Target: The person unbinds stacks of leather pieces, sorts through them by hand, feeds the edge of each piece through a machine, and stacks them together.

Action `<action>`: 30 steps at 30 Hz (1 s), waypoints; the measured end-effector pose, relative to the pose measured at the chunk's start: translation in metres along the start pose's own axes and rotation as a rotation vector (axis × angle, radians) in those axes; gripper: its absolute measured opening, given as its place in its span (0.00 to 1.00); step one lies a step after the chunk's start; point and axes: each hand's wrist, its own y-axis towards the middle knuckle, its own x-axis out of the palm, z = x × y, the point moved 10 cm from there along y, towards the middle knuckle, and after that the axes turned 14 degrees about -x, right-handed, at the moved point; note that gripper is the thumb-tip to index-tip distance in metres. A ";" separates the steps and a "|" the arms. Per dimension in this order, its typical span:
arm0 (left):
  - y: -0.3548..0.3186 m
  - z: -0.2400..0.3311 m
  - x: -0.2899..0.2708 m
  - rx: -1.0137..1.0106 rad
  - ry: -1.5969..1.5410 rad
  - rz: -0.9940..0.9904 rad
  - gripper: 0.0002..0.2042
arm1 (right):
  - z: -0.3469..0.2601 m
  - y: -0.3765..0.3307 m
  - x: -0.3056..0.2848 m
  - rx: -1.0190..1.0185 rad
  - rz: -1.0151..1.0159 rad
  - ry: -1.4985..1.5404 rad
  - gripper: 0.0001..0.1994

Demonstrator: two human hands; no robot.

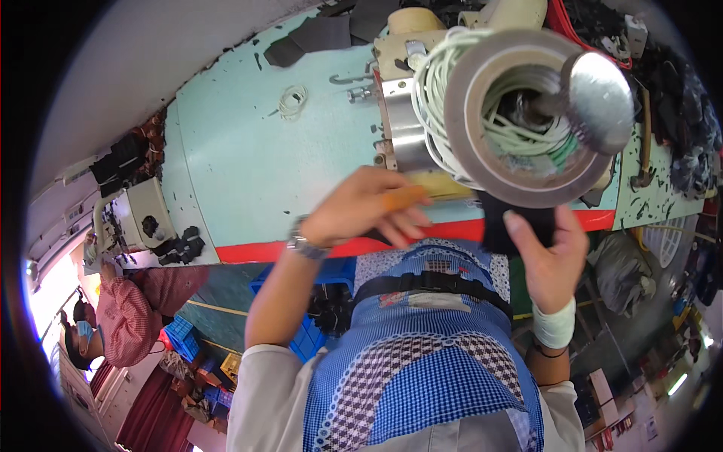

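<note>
My left hand [361, 215], a watch on its wrist, is closed around a small orange tool [404, 197] at the table's red front edge. My right hand [551, 260], with a white band on the wrist, pinches a black piece of material [498, 224] by its lower edge, thumb on its face. The two hands are close together, the tool's tip pointing toward the black piece. Right above them stands a big metal spool [527, 120] wound with white cord, on a cream-coloured machine [410, 45]. What the tool's tip touches is hidden.
The pale turquoise table [248, 151] carries a small coil of white cord [292, 99], black scraps [312, 34] at the back and a hammer [645, 151] at the right. A sewing machine [139, 215] and another person in a red checked shirt [128, 316] are at the left.
</note>
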 end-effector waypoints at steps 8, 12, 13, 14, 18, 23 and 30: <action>-0.025 -0.087 -0.122 0.394 0.856 0.880 0.33 | -0.041 0.036 0.001 -0.806 0.001 -1.075 0.22; 0.021 -0.136 -0.078 -0.010 0.433 0.268 0.29 | -0.038 0.034 0.045 -0.788 -0.160 -0.872 0.18; 0.015 -0.133 -0.082 0.132 0.632 0.448 0.28 | -0.022 0.039 0.066 -0.735 -0.382 -0.872 0.16; 0.004 -0.127 -0.082 0.279 0.828 0.630 0.28 | -0.020 0.045 0.065 -0.743 -0.375 -0.881 0.16; -0.006 -0.126 -0.060 0.119 0.435 0.355 0.26 | -0.038 0.040 0.029 -0.537 -0.066 -0.583 0.10; -0.058 -0.034 0.003 0.249 0.533 -0.003 0.26 | -0.055 -0.043 0.117 -0.568 -0.738 -0.214 0.35; -0.064 -0.026 0.020 0.294 -0.281 -0.317 0.58 | 0.019 -0.068 0.082 0.189 -0.773 0.426 0.27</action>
